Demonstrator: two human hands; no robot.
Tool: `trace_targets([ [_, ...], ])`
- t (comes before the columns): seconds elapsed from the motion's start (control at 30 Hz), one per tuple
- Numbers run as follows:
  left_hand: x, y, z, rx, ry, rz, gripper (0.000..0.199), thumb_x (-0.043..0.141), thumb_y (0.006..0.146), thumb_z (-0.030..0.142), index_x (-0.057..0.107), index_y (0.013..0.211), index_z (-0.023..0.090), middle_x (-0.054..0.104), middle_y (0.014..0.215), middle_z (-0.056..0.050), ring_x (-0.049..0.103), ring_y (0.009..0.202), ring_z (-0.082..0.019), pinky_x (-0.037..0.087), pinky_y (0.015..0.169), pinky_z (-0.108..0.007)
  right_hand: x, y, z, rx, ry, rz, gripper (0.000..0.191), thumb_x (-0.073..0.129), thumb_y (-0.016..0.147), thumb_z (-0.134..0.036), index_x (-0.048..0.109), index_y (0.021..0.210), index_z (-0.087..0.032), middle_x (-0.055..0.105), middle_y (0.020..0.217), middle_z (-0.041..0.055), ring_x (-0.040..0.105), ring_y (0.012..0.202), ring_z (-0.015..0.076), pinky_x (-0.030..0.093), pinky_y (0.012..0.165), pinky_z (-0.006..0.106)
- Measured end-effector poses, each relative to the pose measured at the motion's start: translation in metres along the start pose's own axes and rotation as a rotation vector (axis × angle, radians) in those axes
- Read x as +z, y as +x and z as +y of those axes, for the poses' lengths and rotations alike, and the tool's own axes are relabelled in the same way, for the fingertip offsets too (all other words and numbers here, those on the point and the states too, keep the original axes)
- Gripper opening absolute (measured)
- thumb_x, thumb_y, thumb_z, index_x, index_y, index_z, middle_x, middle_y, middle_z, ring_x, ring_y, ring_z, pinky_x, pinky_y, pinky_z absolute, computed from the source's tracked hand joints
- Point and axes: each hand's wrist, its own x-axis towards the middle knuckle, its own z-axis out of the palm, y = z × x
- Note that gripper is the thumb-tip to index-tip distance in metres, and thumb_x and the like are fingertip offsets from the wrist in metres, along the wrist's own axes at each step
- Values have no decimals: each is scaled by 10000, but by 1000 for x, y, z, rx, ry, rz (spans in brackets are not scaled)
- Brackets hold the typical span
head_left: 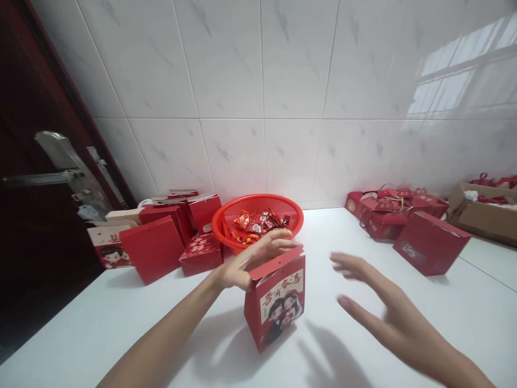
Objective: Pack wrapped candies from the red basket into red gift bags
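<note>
A red paper gift box (pixel 278 307), with a cartoon couple and gold-and-red lettering on its front, stands at a slant on the white table. My left hand (pixel 254 256) spans its top from behind, thumb at the left corner and fingertips by the right corner. The box's top flaps look slightly parted. To the right of it, my right hand (pixel 375 302) hovers apart with spread fingers, slightly blurred and holding nothing. Behind the box, a red plastic basket (pixel 297 215) holds several wrapped sweets (pixel 258 222), partly covered by my left hand.
Several red boxes (pixel 151 248) stand at the left near a dark door (pixel 32 226) with a metal handle. On the right are small red boxes with handles (pixel 383 215), a larger red box (pixel 430 242) and an open cardboard carton (pixel 484 215). A tiled wall (pixel 291 156) bounds the table.
</note>
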Motion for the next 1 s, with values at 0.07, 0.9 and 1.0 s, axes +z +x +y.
trace_targets([
  [0.07, 1, 3, -4, -13, -56, 5, 959, 784, 699, 588, 321, 1487, 295, 411, 1526, -184, 394, 1415, -400, 334, 1112, -629, 16, 37, 6, -45, 112, -64, 502, 598, 944, -372, 488, 1432, -338, 537, 1461, 97, 565, 1295, 290, 568, 984, 454],
  [0.9, 30, -7, -12, -155, 696, 955, 191, 601, 919, 372, 621, 1021, 212, 675, 940, -17, 626, 874, -177, 481, 754, -267, 118, 78, -1, 380, 983, 97, 280, 620, 870, -481, 612, 838, -202, 671, 819, 19, 607, 737, 184, 504, 688, 294],
  [1.0, 35, -6, -9, -191, 689, 944, 149, 554, 941, 347, 622, 922, 216, 659, 877, 6, 606, 815, -158, 459, 730, -250, 129, 75, -2, 380, 1044, 132, 292, 623, 871, -492, 629, 888, -201, 669, 849, 20, 605, 740, 181, 505, 683, 288],
])
